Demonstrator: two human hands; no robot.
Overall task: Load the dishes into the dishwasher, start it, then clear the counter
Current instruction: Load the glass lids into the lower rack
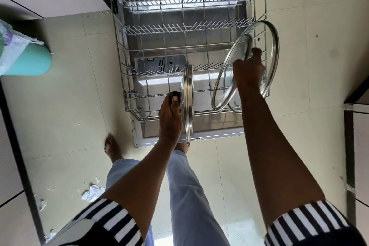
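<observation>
Left hand (171,115): we grip an upright lid (188,102) by its knob.
Right hand (248,73): we clutch a glass lid (272,48) above the rack (159,28).

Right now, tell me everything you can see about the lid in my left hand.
The lid is round, with a shiny steel band around its rim and a black knob at its centre. Seen almost edge-on, it stands upright, knob pointing left. The left hand grips it by the knob, over the front of the pulled-out lower rack. Whether it touches the rack, I cannot tell.
</observation>
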